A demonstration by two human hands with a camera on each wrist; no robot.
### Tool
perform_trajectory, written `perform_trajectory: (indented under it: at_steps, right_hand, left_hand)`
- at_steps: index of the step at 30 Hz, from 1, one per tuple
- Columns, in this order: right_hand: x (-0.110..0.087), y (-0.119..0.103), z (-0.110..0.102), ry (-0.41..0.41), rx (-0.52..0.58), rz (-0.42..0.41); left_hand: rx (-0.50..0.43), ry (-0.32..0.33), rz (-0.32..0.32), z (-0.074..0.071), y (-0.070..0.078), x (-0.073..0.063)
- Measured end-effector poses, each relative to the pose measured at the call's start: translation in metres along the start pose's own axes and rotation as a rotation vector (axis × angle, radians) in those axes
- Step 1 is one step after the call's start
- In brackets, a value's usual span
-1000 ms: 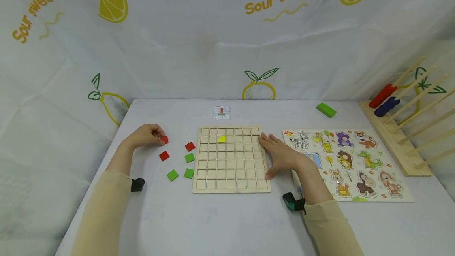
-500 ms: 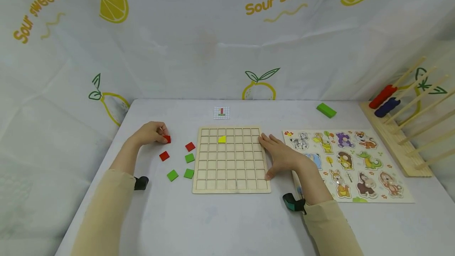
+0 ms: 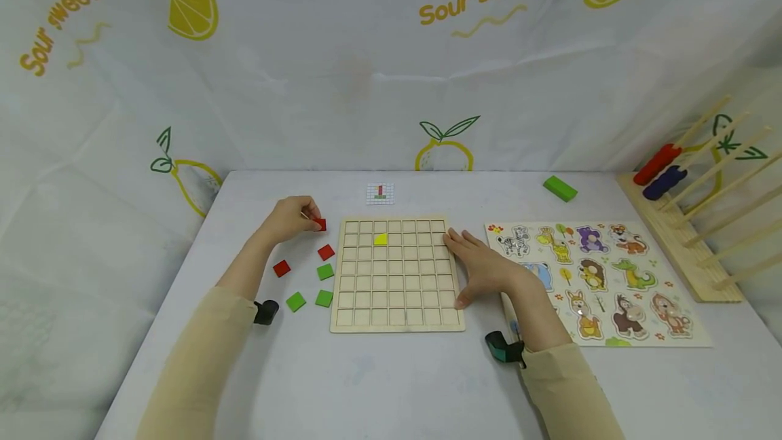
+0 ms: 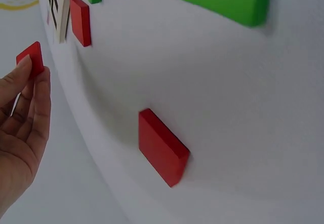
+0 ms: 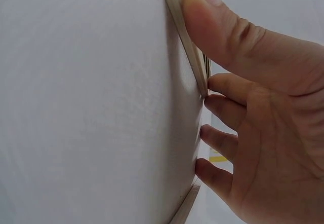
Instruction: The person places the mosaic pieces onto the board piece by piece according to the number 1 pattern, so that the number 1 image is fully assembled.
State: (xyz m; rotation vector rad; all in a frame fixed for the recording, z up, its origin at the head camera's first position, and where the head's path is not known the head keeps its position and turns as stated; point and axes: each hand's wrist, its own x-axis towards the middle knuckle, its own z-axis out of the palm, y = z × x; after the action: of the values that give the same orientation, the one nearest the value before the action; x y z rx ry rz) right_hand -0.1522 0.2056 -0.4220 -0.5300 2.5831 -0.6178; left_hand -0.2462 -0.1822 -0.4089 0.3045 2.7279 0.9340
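Note:
Between thumb and fingers, my left hand (image 3: 292, 218) pinches a red square tile (image 4: 31, 59), held off the table just left of a wooden grid board (image 3: 397, 326). One yellow tile (image 3: 381, 240) sits in a cell of the board's second row. With fingers spread, my right hand (image 3: 485, 269) rests along the board's right edge, thumb and fingertips touching it. Two more red tiles lie on the table, the nearer red tile (image 4: 163, 148) large in the left wrist view. Several green tiles (image 3: 296, 301) lie left of the board.
Behind the board lies a small printed pattern card (image 3: 381, 193). An animal puzzle board (image 3: 601, 284) is under the right forearm's side. Farther right stands a wooden peg rack (image 3: 684, 243) with red and blue pieces. A green block (image 3: 560, 189) lies at the back.
My left hand has carried the red tile rightward and a little back, from the far left of the table to near the board. The right hand stays still on the board's edge.

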Motion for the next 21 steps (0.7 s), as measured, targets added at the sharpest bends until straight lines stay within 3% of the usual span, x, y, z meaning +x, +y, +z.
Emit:
perform_trajectory:
  at_steps: [14, 21]
  right_hand:
    - [0.0, 0.0, -0.002, -0.007, -0.002, 0.01]
    - [0.001, 0.001, -0.001, -0.014, 0.007, 0.016]
  left_hand:
    - [-0.073, -0.021, 0.114, 0.03, 0.061, 0.017]
    - [-0.123, -0.052, 0.123, 0.046, 0.083, 0.019]
